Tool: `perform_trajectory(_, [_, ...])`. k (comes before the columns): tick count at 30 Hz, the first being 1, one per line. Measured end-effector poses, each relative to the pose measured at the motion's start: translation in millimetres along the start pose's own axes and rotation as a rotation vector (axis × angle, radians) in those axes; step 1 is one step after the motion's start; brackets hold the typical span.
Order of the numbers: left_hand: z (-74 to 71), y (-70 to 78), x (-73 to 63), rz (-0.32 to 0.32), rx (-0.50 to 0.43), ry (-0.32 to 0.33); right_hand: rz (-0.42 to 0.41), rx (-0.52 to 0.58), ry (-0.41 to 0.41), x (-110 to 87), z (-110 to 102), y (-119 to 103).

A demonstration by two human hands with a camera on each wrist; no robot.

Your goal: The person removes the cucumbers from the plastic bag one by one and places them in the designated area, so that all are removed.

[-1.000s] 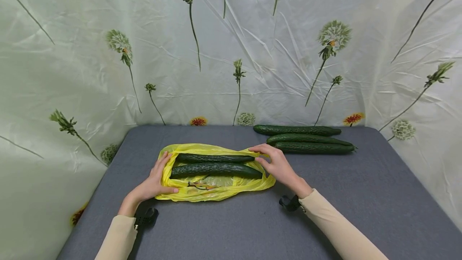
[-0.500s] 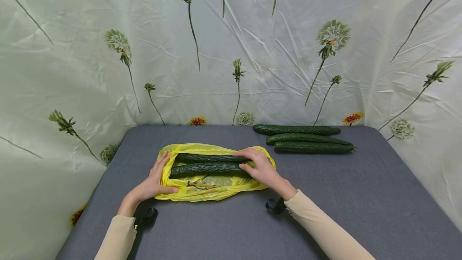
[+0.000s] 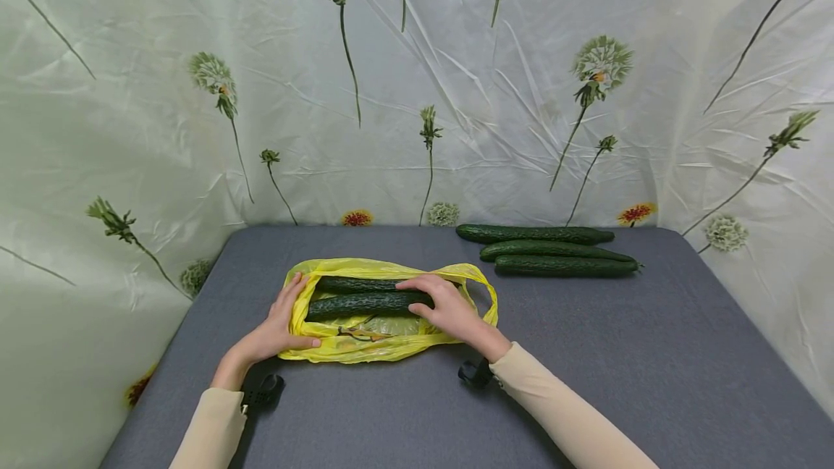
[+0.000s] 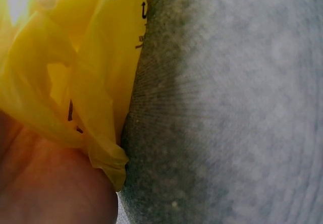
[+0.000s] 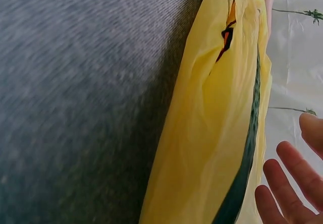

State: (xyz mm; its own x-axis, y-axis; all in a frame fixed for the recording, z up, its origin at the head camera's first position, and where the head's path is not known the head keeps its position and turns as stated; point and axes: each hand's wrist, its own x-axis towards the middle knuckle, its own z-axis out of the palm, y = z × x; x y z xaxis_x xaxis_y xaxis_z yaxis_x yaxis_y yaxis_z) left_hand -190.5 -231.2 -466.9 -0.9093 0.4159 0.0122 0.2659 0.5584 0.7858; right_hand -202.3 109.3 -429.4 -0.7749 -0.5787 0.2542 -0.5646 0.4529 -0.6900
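Note:
A yellow plastic bag point(image 3: 391, 351) lies on the table with its opening spread upward. Inside it, a near cucumber point(image 3: 365, 303) and a far cucumber point(image 3: 355, 285) lie side by side. My left hand point(image 3: 275, 328) rests on the bag's left end, fingers and thumb spread along the rim; the left wrist view shows its palm point(image 4: 55, 178) against the plastic. Over the right part of the cucumbers is my right hand point(image 3: 449, 312), hiding their right ends. In the right wrist view its fingers point(image 5: 285, 188) look spread and loosely bent, with nothing held between them.
At the back right lie three more cucumbers: a rear one point(image 3: 534, 234), a middle one point(image 3: 557, 250) and a front one point(image 3: 565, 266). Grey cloth covers the table point(image 3: 619, 353). Behind it hangs a flower-printed curtain point(image 3: 489, 93).
My right hand has moved left from the bag's right rim to over the cucumbers, uncovering the bag's right handle loop. The left hand and the bag's left end have stayed put.

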Motion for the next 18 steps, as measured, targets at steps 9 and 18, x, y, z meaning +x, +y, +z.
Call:
perform_trajectory(9, [-0.3, 0.3, -0.8, -0.003, -0.004, -0.001, 0.02, -0.007, -0.046, 8.2, 11.4, -3.4])
perform_trajectory(18, [-1.3, 1.3, -0.4, -0.012, -0.009, -0.007, 0.069, -0.029, -0.07, 11.8, 18.0, -1.9])
